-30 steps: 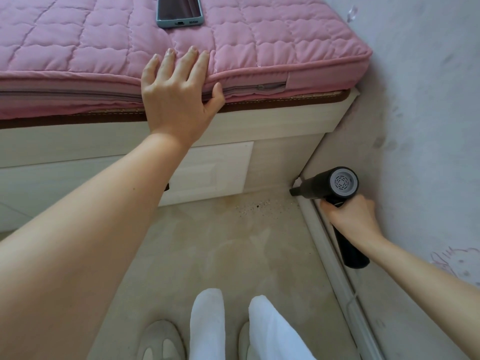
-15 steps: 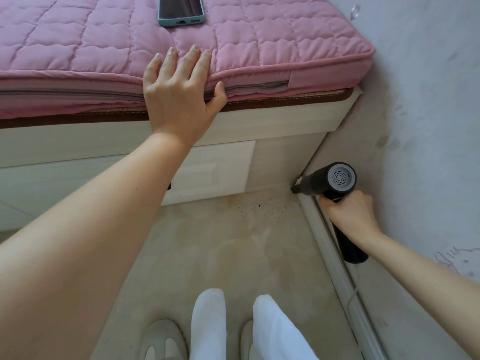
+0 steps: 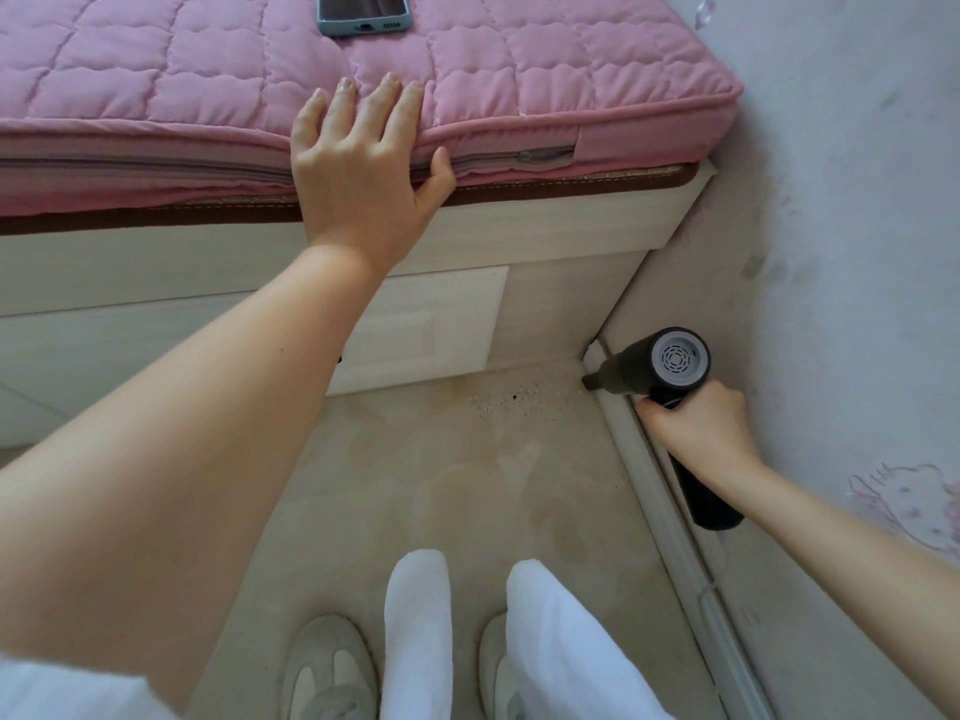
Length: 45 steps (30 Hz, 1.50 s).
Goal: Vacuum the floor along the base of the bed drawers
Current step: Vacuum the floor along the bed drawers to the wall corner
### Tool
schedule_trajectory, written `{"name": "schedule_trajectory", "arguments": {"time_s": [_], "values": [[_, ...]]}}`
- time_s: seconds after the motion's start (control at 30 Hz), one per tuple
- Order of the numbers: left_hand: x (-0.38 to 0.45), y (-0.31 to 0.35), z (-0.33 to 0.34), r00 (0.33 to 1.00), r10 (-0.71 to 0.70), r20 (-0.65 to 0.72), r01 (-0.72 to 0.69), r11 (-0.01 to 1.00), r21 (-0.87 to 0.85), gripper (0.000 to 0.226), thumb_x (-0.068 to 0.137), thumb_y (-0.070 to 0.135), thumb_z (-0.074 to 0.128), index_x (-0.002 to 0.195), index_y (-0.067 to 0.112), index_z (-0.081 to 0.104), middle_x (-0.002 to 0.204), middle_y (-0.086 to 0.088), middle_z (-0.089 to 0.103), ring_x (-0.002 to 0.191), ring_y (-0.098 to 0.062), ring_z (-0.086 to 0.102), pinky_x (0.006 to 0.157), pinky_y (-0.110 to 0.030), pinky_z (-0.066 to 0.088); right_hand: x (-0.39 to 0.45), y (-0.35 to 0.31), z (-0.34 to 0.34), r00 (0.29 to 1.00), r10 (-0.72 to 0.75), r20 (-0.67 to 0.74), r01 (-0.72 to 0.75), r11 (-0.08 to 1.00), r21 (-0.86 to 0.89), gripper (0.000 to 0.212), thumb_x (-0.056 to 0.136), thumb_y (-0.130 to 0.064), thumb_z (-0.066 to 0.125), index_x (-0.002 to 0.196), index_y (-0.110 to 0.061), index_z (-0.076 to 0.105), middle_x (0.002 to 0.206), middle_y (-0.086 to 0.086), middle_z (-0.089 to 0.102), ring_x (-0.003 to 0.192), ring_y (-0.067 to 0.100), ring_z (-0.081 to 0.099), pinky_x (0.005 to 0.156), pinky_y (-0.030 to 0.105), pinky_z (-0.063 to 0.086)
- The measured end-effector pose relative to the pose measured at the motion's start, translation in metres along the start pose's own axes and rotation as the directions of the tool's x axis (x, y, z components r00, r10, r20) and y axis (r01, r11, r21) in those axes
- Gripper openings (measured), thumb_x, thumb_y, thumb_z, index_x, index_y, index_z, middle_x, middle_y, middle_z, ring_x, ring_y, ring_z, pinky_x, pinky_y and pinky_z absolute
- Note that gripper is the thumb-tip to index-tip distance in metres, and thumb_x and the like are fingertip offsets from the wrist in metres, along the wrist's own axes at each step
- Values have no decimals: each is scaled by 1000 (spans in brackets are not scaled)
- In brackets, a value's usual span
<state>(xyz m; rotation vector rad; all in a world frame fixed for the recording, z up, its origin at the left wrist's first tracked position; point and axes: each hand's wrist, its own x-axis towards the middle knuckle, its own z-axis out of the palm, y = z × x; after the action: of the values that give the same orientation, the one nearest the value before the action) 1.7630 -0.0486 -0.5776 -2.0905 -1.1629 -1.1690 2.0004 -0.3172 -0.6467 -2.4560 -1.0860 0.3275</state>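
Phone (image 3: 364, 13) on mattress (image 3: 519, 70), beyond left-hand fingers (image 3: 384, 96); crumbs (image 3: 511, 400) on floor (image 3: 415, 485) left of right-hand fingers (image 3: 670, 413), before drawer (image 3: 441, 324)

Items on the person, as I log them from my remote seat:
- left hand (image 3: 358, 168) and right hand (image 3: 698, 428): both bare, no rings or watch visible.
- forearms: bare.
- white sleeve (image 3: 57, 691): short, soft fabric (only a corner shows at the lower left).
- white trousers (image 3: 550, 631): loose legs.
- pale grey-beige shoes (image 3: 324, 667): rounded toes.
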Motion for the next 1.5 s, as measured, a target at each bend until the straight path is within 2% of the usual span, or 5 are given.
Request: {"name": "schedule_trajectory", "arguments": {"time_s": [0.47, 0.67, 1.03, 1.37, 1.5], "values": [[1, 1, -3, 999, -5, 33, 6, 1000, -31, 51, 98, 49, 43, 134, 19, 63, 137, -2, 63, 129, -33, 56, 111, -49, 38, 2, -10, 3, 1000, 6, -9, -5, 998, 57, 27, 75, -26, 64, 59, -11, 49, 52, 2, 54, 55, 18, 54, 51, 23, 42], [0, 1, -2, 1000, -5, -1, 5, 999, -33, 49, 98, 48, 45, 132, 19, 65, 135, -3, 64, 127, -33, 58, 110, -49, 40, -2, -15, 9, 999, 39, 5, -40, 992, 121, 28, 73, -28, 64, 58, -11, 49, 55, 9, 57, 59, 31, 57, 51, 29, 41], [0, 1, 0, 1000, -4, -30, 4, 1000, -16, 48, 96, 48, 47, 130, 19, 66, 132, -2, 66, 124, -33, 60, 108, -49, 42, -10, -32, 19, 1000, 19, 11, -20, 992, 126, 19, 71, -27, 63, 64, -11, 56, 59, 12, 62, 68, 34, 59, 65, 41, 54], [0, 0, 2, 999, -2, -51, 1, 1000, -15, 48, 96, 48, 47, 128, 19, 67, 131, -2, 67, 123, -33, 61, 107, -49, 44, -17, -43, 21, 1000, -7, 8, 6, 990, 137, 21, 73, -25, 64, 60, -15, 50, 58, 6, 58, 68, 30, 55, 61, 32, 44], [0, 0, 3, 998, 0, -60, -1, 1000, -13, 48, 95, 48, 48, 128, 19, 68, 130, -2, 67, 122, -33, 61, 106, -49, 44, -20, -52, 20, 999, -37, 28, 34, 995, 97, 25, 74, -19, 62, 57, -14, 43, 51, 0, 46, 59, 24, 42, 54, 31, 37]]}}
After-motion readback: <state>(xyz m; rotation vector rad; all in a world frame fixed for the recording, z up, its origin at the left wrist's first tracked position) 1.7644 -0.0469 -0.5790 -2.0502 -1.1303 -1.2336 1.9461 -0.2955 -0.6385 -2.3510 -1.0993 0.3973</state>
